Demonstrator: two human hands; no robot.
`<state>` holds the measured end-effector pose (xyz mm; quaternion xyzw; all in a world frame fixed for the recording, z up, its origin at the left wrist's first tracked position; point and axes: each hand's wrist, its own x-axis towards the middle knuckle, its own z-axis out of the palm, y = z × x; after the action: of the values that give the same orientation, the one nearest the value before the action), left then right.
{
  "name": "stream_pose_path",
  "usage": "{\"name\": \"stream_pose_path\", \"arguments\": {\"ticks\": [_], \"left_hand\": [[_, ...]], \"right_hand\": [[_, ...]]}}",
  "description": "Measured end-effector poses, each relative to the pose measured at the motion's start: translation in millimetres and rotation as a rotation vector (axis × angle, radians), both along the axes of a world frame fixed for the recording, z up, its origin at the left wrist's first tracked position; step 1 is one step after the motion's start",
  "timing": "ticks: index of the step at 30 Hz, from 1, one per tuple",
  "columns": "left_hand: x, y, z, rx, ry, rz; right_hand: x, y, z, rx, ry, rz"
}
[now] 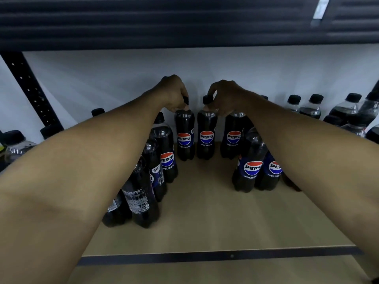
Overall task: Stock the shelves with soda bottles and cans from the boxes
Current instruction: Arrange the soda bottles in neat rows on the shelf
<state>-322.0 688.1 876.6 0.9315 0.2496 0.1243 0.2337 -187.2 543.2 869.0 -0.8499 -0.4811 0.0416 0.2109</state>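
Two black Pepsi Zero Sugar bottles stand upright side by side at the back of the wooden shelf (205,212). My left hand (174,91) grips the neck and cap of the left bottle (184,136). My right hand (225,95) holds the neck of the right bottle (206,138). Both bottles rest on the shelf board. A third bottle (233,138) stands just right of them, partly hidden by my right forearm.
A row of Pepsi bottles (155,171) runs down the left side and a pair (252,169) stands at the right. More capped bottles (311,108) line the back right. A black perforated upright (30,89) rises at left, a dark shelf (184,23) overhead.
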Motion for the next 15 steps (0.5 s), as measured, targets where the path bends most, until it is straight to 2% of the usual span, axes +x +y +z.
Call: {"name": "stream_pose_path", "arguments": {"ticks": [3, 7, 15], "left_hand": [[0.7, -2.6, 4.8, -0.006, 0.07, 0.024], [1.4, -1.2, 5.9, 0.02, 0.101, 0.019], [0.3, 0.3, 7.0, 0.149, 0.11, -0.013]], "right_hand": [[2.4, -0.9, 0.1, 0.02, 0.114, 0.022], [-0.3, 0.0, 1.2, 0.05, -0.05, 0.055], [0.5, 7.5, -3.6, 0.092, -0.034, 0.06]]}}
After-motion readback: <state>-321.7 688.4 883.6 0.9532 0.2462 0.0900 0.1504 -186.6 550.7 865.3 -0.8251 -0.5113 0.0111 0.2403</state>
